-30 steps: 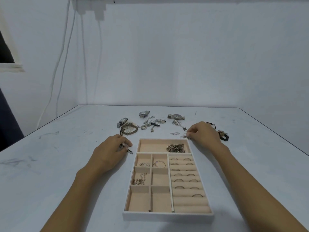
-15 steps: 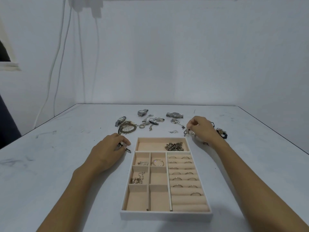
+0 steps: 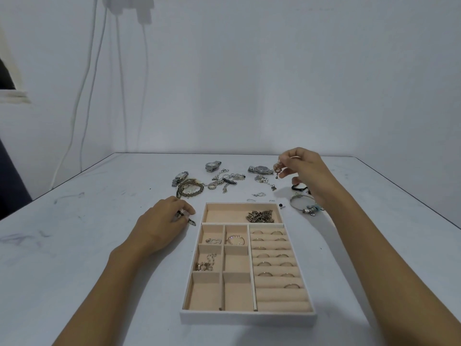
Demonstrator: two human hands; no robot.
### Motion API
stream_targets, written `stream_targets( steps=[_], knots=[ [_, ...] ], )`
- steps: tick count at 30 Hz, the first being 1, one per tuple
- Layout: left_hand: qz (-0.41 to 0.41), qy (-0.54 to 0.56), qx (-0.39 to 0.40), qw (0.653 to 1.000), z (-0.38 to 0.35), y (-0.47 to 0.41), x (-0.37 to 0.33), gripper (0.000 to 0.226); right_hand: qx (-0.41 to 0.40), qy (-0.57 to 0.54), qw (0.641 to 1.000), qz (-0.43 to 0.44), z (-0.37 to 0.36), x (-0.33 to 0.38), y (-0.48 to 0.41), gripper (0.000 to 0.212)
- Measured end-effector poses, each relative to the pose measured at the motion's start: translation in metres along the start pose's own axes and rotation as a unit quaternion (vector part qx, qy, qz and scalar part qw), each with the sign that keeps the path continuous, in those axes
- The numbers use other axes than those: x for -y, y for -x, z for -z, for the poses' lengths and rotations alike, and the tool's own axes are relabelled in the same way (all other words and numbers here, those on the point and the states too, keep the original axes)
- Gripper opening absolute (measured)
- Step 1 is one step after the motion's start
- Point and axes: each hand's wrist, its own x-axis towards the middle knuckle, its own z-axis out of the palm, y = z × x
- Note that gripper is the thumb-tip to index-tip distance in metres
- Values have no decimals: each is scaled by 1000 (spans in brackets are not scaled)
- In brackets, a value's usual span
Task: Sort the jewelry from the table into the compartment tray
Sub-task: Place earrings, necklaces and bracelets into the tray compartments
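Observation:
A white compartment tray [image 3: 247,317] with beige lining lies in front of me. Several rings sit in its right-hand slots, a gold chain pile [image 3: 260,216] in the top compartment, small pieces in the left cells. My right hand [image 3: 303,168] is raised above the table behind the tray and pinches a small dangling earring [image 3: 277,169]. My left hand [image 3: 162,221] rests on the table left of the tray, its curled fingers holding a small dark metal piece [image 3: 185,217]. Loose jewelry [image 3: 224,179] lies scattered behind the tray.
Three watches [image 3: 213,166] [image 3: 260,169] [image 3: 180,176] and a coiled gold bracelet [image 3: 189,188] lie at the back. A silver bangle with blue charms [image 3: 303,203] and a black cord piece [image 3: 299,188] lie right of the tray. Cables hang down the wall at left.
My right hand has lifted off the table from the tray's top right corner, carrying the small earring up and back. The bangle it covered now shows. My left hand has stayed put.

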Motion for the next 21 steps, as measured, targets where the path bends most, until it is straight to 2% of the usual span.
stream_targets(
  steps=[3,6,10,15,21],
  knots=[
    [9,26,-10,1000,1,-1,-3,17,-2,-25,1000,8,1,4,2,11],
    [35,104,-43,993,3,-6,-15,20,11,-101,995,-18,2,4,3,10],
    [-6,137,-59,989,3,-27,-50,15,20,-145,988,-51,4,-3,2,9],
    [-66,68,16,995,-10,-58,-113,20,12,-125,989,-79,12,-13,1,9],
    [-70,-65,83,992,-39,-77,-168,25,-28,21,996,-84,14,-23,-1,16]
  ],
)
